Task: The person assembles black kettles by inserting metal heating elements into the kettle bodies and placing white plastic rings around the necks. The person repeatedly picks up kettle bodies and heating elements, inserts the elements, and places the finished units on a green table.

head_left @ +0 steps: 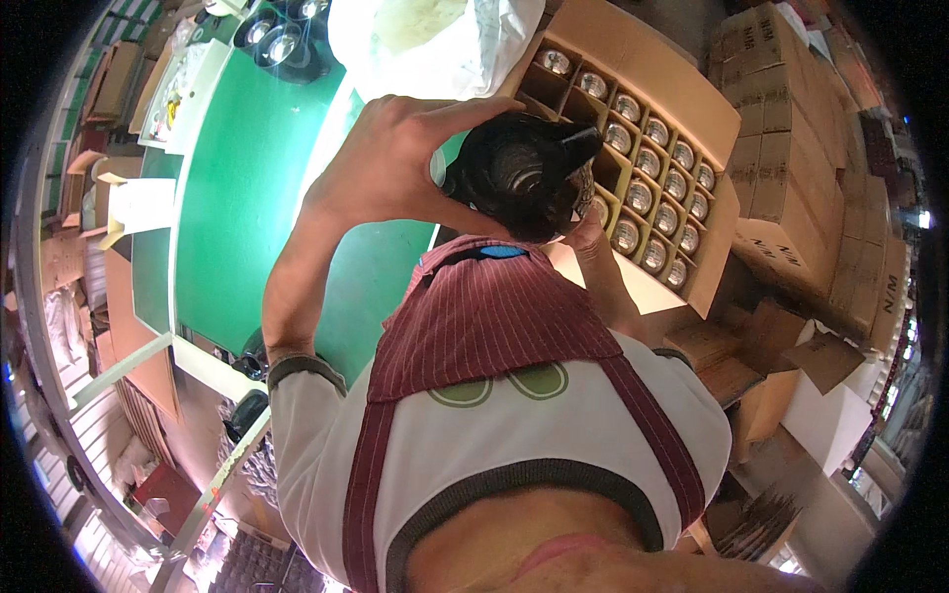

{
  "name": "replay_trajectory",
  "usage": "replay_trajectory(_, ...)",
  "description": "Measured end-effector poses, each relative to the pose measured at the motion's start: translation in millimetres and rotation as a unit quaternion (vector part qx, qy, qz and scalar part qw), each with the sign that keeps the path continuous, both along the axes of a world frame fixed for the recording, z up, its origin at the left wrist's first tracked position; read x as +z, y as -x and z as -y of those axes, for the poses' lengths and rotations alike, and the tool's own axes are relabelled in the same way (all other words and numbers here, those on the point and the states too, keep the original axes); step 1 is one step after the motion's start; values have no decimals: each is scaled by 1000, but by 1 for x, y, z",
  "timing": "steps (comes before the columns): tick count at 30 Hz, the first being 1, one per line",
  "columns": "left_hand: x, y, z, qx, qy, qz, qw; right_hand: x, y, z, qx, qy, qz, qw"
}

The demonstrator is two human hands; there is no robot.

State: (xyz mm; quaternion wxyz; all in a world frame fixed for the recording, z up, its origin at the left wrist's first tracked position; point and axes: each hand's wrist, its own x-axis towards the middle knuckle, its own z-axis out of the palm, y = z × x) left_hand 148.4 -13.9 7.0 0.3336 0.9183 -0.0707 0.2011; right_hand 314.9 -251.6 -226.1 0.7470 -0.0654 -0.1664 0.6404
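Note:
A black vessel-like piece (509,168) with a round opening and a stubby projection at its right is between my hands, in front of my chest. My left hand (386,163) grips it from the left, one finger along its far edge and the thumb along its near side. Clear glass shows at its right edge, where my right hand (590,237) holds it from below; most of those fingers are hidden. Just beyond stands an open carton (727,128) with cardboard dividers, several round clear glass pieces (641,198) in its cells.
A green-topped table (232,188) lies to the left. Black round parts (282,44) and a white plastic bag (514,40) are at the far side. Stacked brown cartons (781,168) rise on the right, with loose cardboard (761,336) nearer me.

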Motion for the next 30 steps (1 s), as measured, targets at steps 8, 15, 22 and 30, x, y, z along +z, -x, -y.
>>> replay_trajectory(8,11,12,-3,15,-20,6,1000,30,22,-30,-62,160,39,984)
replay_trajectory(15,1,35,-16,84,36,-44,995,55,18,-51,-76,214,82,970)
replay_trajectory(22,-16,71,-32,200,58,-21,978,40,10,-91,49,175,74,981)
replay_trajectory(30,-31,118,-61,322,134,-7,937,32,30,-156,-23,87,409,908)
